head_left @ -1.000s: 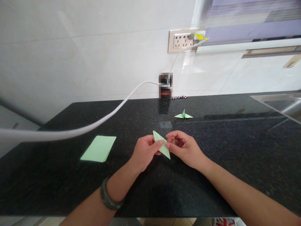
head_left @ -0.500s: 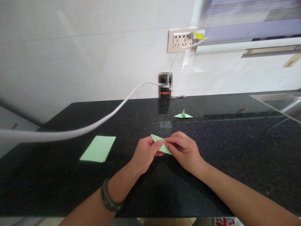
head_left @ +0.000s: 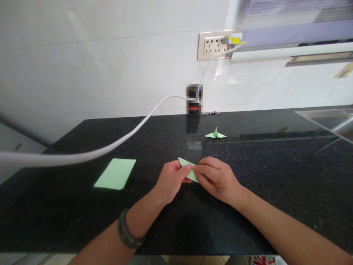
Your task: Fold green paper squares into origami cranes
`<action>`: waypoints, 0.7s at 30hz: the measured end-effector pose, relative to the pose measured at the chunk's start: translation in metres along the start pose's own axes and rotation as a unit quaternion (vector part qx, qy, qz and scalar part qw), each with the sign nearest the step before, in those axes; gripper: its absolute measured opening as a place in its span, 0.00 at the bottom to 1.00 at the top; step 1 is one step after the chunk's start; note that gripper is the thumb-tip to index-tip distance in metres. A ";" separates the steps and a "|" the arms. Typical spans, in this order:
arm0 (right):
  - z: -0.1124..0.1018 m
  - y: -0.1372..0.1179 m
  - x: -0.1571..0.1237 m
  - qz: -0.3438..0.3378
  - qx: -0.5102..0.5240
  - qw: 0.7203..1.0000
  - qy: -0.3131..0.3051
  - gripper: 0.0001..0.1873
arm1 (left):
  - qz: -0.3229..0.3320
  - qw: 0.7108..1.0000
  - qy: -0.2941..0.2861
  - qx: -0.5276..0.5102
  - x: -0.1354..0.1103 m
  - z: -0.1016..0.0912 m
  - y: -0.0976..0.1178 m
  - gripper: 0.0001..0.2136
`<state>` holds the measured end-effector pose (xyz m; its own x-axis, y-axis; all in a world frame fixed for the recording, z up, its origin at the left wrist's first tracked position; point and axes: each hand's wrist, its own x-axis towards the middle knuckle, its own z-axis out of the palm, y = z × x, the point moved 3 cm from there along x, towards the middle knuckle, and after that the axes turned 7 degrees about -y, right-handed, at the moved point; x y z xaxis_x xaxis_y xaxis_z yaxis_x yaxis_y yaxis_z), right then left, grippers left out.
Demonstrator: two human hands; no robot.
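Between my hands is a small folded piece of light green paper [head_left: 185, 163], its layers pointed at the upper left. My left hand [head_left: 172, 181] grips it from the left, thumb on top and fingers beneath. From the right, my right hand [head_left: 217, 179] pinches the paper's edge with thumb and forefinger, hiding its right end. Beyond the hands, a finished green paper crane [head_left: 216, 135] stands on the counter with its wings spread. Off to the left lies a stack of green paper sheets [head_left: 115, 174].
The black speckled countertop [head_left: 68, 206] runs under everything. A pixelated device [head_left: 194, 99] leans on the tiled wall, with a white cable [head_left: 132, 131] sweeping left toward me. A beaded strap [head_left: 211, 113] lies beside it. At the right is a sink [head_left: 331, 121]; a wall socket [head_left: 211, 46] sits above.
My right hand's fingers have closed in over the paper's right end, covering more of it. The left hand keeps its grip. The view has shifted very slightly.
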<state>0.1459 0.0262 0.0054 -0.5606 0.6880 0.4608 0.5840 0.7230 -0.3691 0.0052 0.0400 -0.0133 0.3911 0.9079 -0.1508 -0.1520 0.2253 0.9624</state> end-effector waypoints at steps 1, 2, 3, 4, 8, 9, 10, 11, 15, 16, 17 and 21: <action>-0.001 -0.001 0.000 -0.005 -0.003 1.000 -0.008 0.11 | -0.002 1.000 -0.001 -0.003 0.000 0.000 0.000 0.11; -0.002 -0.001 0.001 -0.010 -0.005 1.000 -0.017 0.12 | -0.004 1.000 -0.001 -0.006 0.000 0.000 0.000 0.11; -0.002 -0.001 0.001 -0.015 -0.005 1.000 -0.025 0.12 | -0.006 1.000 0.000 -0.010 0.000 0.000 0.000 0.11; -0.003 -0.002 0.001 -0.019 -0.004 0.999 -0.032 0.12 | -0.009 1.000 0.001 -0.014 0.000 -0.001 0.000 0.11; -0.002 -0.002 0.002 -0.020 0.032 0.999 -0.033 0.13 | -0.018 1.000 0.003 -0.025 0.000 -0.001 0.000 0.10; -0.002 -0.002 0.002 -0.017 0.049 0.998 -0.023 0.13 | -0.019 0.999 0.001 -0.027 0.000 -0.001 0.000 0.10; -0.001 -0.002 0.002 -0.012 0.068 0.998 -0.011 0.12 | -0.020 0.999 -0.001 -0.029 -0.001 -0.001 0.000 0.10; -0.001 -0.002 0.002 -0.006 0.087 0.996 0.003 0.12 | -0.021 0.999 -0.001 -0.031 -0.001 -0.001 0.000 0.09; -0.001 -0.002 0.003 0.017 0.134 0.990 0.036 0.11 | -0.028 0.999 0.003 -0.041 -0.001 -0.001 0.000 0.08; -0.001 -0.002 0.003 0.020 0.135 0.990 0.036 0.10 | -0.029 0.999 0.004 -0.044 -0.001 -0.001 0.000 0.08; -0.001 -0.003 0.003 0.021 0.134 0.990 0.034 0.10 | -0.028 0.998 0.006 -0.048 -0.001 -0.001 0.000 0.09; -0.002 -0.004 0.003 0.015 0.119 0.993 0.015 0.09 | -0.015 0.999 0.003 -0.043 -0.001 0.000 0.000 0.10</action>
<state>0.1426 0.0248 0.0097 -0.5243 0.7106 0.4693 0.4433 0.6983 -0.5621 0.0045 0.0395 -0.0131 0.3902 0.9028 -0.1805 -0.2176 0.2809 0.9347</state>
